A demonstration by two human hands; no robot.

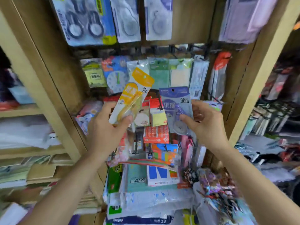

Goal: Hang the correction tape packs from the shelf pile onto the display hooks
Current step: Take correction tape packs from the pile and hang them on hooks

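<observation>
Two packs are in hand, neither hooked yet, so I'd judge the hanging step still ahead. The shelf pile (146,184) below, toward the shelf's front edge, is mixed stock; can't tell how many tapes are left in it. Display hooks (172,49) run above, w/ goods hanging. Left grip (105,127) pinches the yellow pack (131,96) by its bottom end, long axis leaning up-right, hang hole on top. Right grip (204,120) holds the blue pack (177,108) approx. upright, hole up.
</observation>
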